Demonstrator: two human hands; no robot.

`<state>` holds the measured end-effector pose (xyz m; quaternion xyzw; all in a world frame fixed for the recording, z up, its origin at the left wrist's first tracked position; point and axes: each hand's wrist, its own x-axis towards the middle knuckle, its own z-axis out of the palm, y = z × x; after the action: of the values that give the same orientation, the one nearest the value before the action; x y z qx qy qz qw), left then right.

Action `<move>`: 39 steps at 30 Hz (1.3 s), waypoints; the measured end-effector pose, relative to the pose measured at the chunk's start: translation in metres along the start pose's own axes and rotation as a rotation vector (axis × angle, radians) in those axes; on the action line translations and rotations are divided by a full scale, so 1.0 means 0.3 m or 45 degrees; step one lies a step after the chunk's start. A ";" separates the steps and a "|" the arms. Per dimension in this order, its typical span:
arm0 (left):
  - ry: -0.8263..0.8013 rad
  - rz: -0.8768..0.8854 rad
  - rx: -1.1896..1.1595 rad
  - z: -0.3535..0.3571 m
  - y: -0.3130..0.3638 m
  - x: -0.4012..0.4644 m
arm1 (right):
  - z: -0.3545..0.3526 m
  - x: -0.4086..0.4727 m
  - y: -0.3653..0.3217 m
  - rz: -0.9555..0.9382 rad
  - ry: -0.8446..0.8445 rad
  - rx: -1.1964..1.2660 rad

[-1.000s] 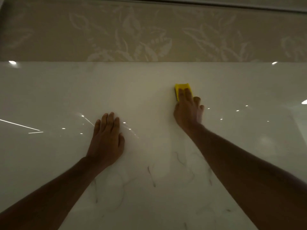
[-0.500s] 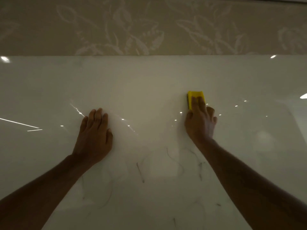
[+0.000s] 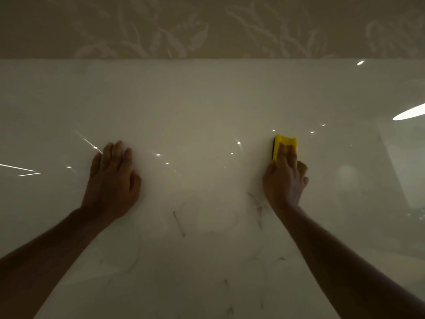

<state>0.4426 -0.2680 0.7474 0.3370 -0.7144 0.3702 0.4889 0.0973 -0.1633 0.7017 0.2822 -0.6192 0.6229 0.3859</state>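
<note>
Sponge [image 3: 286, 141] first, since that was what the job turned on: a small yellow block with a dark scouring face along its left edge. It lay flat on the slab [image 3: 207, 100], right of centre in the frame and about halfway up. Only its top end showed past the fingers.

The right hand [image 3: 285, 178] was clamped on it. Two fingers lay over the top, the thumb sat by the dark edge and the outer fingers curled down its right side. The left hand [image 3: 112, 180] lay left of centre, well apart from the other, palm down and fingers together and straight, holding nothing. It looked like a brace for the person's weight.

How far along the wiping was, I could only guess. The slab was pale and glossy and threw back lights [image 3: 409, 115] at the right edge and in small dots between the hands. I saw no foam and no wet trail, nothing that split a wiped part from an unwiped one. Thin dark marks [image 3: 179, 223] straggled across the lower middle of the frame, below the hands. They might have been veins in the stone or dirt — I couldn't tell. If dirt, that stretch was yet to do. The broad band above the hands, up to the leaf-patterned wall [image 3: 207, 26], showed no marks.

I'd call it mid-job, with the sponge working the right side.
</note>
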 end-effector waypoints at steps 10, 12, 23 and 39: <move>-0.019 0.061 0.012 -0.034 -0.100 -0.063 | 0.027 -0.303 -0.060 -1.184 -0.132 -0.040; -0.035 0.053 0.028 -0.055 -0.155 -0.084 | 0.020 -0.233 -0.060 -0.475 -0.026 0.047; -0.069 -0.050 0.048 -0.137 -0.519 -0.250 | 0.091 -0.898 -0.405 -1.516 -0.443 0.145; -0.069 -0.070 -0.035 -0.107 -0.778 -0.526 | 0.103 -0.969 -0.583 -1.742 -0.505 -0.023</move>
<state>0.7005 -0.3380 0.6525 0.3596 -0.7228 0.3374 0.4841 0.3964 -0.2434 0.5596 0.7124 -0.3669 0.1729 0.5726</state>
